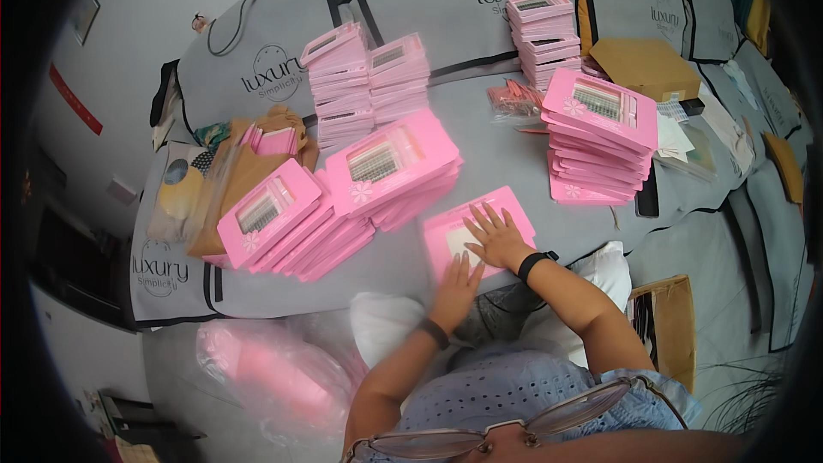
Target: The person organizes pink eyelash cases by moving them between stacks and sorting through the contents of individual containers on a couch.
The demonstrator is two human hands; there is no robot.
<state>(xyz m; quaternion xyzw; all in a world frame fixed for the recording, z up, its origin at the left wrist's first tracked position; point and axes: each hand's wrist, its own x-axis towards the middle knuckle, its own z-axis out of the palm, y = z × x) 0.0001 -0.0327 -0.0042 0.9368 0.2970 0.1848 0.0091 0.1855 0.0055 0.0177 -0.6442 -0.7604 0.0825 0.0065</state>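
Note:
A pink eyelash pack [442, 229] with a pale panel on its upper face lies flat at the front of the grey sofa seat. My right hand [503, 242] rests on it, palm down, fingers spread over its upper right part. Along the pack's near edge my left hand [455, 293] touches it with fingers stretched out. Neither hand grips anything. A fanned pile of pink eyelash packs [390, 163], windows facing up, stands left of my hands. Another leaning pile [273, 210] sits beyond it, and a tall stack [600, 133] rises to the right.
Several more stacks of packs [341, 90] stand against the sofa back [463, 13]. A brown paper bag [225, 189] sits at the left; a cardboard box [645, 69] and a dark phone [649, 193] lie at the right. A clear plastic bag with pink contents [279, 373] is on the floor.

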